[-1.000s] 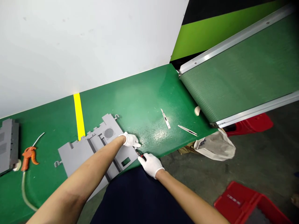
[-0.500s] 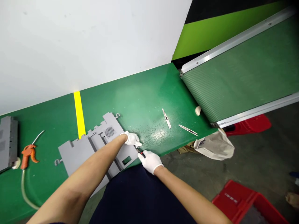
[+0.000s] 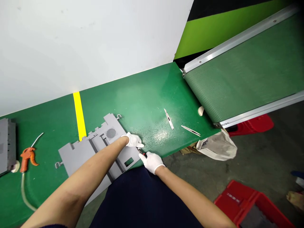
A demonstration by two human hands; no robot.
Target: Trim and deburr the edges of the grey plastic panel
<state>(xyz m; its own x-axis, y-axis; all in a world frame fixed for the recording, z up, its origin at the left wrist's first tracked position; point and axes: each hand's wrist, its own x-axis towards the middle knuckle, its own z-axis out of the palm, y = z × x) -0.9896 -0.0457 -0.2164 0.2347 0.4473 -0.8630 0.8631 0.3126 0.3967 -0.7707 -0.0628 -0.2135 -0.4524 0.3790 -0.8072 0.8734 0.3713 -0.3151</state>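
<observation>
A flat grey plastic panel with a round grille and hooks lies on the green table, reaching over its near edge. My left hand, in a white glove, is closed at the panel's right edge; what its fingers hold is too small to make out. Just nearer to me, my right hand, also gloved, is closed around a small red-and-black hand tool. The tool's tip is at the panel's right edge, close to my left fingertips.
Two slim knives lie right of the panel. An orange air gun with a hose and another grey panel are at the left. A conveyor stands at the right, a red crate below.
The whole view has shifted slightly. My hands keep nearly the same place at the panel's edge, with the tool still in my right hand.
</observation>
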